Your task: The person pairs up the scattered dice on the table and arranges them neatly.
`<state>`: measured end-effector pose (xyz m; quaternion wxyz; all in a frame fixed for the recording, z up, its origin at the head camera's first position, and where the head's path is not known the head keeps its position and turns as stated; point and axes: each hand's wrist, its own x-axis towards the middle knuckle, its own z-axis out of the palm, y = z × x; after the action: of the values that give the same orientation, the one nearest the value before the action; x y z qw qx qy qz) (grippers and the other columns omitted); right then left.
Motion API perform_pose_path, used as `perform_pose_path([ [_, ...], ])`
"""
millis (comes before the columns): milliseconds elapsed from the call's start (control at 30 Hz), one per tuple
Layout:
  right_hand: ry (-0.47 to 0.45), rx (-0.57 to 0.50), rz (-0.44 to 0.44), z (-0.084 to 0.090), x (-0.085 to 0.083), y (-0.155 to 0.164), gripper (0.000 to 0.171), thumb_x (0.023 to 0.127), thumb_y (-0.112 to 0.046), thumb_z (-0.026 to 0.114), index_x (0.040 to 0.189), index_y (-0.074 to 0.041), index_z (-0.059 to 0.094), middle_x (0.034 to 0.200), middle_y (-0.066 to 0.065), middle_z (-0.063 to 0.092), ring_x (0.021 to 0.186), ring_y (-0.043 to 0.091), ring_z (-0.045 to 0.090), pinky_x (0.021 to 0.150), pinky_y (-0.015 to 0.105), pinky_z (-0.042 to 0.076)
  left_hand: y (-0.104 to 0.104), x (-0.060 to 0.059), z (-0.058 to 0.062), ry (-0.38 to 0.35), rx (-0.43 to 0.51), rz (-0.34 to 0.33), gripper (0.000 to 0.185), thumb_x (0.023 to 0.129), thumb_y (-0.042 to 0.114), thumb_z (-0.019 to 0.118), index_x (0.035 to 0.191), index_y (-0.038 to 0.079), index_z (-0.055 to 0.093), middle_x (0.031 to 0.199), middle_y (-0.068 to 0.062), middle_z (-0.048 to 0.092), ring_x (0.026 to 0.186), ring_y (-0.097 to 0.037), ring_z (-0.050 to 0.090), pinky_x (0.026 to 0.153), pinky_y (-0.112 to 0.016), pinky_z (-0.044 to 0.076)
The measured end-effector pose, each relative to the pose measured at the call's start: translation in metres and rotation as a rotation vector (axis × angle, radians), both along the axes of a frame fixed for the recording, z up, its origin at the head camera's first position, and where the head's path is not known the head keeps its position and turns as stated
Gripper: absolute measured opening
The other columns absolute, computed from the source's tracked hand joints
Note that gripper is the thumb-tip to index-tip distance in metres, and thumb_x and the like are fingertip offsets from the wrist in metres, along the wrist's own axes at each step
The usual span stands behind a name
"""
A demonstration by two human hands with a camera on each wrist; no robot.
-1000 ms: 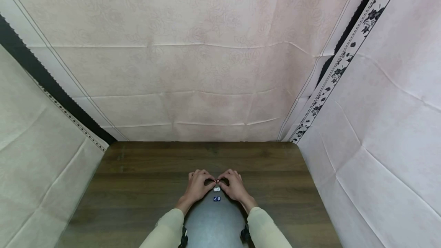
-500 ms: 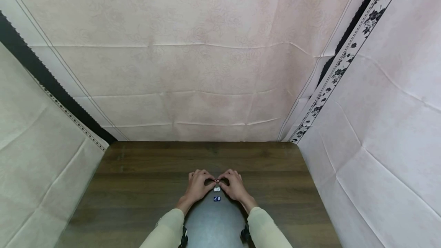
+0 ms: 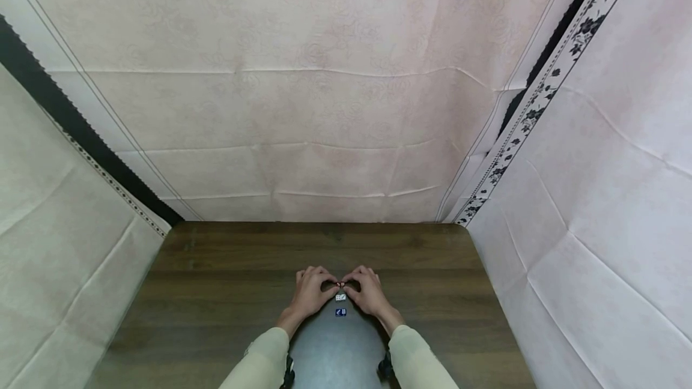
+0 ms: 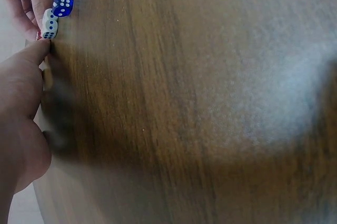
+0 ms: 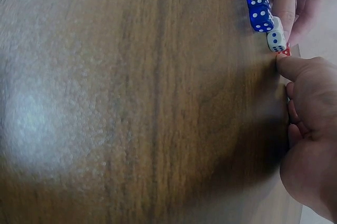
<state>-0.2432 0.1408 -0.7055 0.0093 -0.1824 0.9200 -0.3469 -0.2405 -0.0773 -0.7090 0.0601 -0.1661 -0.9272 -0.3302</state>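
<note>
My left hand (image 3: 310, 290) and right hand (image 3: 369, 292) meet from either side at the red dice (image 3: 340, 284), thumb and forefinger of each curled in to pinch them. Fingertips cover most of the red; a small red patch shows in the right wrist view beside the right thumb. Just nearer to me lie the white dice (image 3: 340, 297) with blue pips, side by side. Closer still is a pair of blue dice (image 3: 340, 312) with white pips. In the right wrist view, the blue dice (image 5: 259, 11) touch each other, and the white die (image 5: 276, 39) stands between them and the thumb.
The dice are on a brown wood-grain table (image 3: 227, 305) with rounded far corners. Pale cloth (image 3: 335, 107) hangs behind it, with more cloth at the left and right. A bright glare spot (image 5: 34, 116) lies on the tabletop.
</note>
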Motion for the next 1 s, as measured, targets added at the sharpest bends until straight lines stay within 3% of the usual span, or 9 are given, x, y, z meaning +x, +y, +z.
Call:
perform_pose_path([
  [800,-0.047,0.025,-0.011,0.004,0.000,0.002,0.021,0.107,-0.025,0.081,0.127,-0.018,0.082,0.126,0.001,0.070,0.120,0.023,0.062,0.107,0.051,0.049,-0.005,0.002,0.004,-0.029,-0.013,-0.007,0.019,0.099,0.031,0.091,0.114,0.021,0.087,0.116,-0.001,0.077,0.113,-0.025,0.064,0.100,-0.053,0.039],
  [1000,-0.035,-0.013,-0.041,0.008,0.004,0.009,0.020,0.105,-0.021,0.083,0.124,-0.016,0.083,0.125,0.002,0.073,0.122,0.026,0.064,0.111,0.057,0.050,-0.012,0.004,0.003,-0.017,-0.005,-0.003,0.022,0.097,0.029,0.092,0.117,0.019,0.087,0.119,-0.002,0.076,0.115,-0.027,0.065,0.100,-0.053,0.039],
])
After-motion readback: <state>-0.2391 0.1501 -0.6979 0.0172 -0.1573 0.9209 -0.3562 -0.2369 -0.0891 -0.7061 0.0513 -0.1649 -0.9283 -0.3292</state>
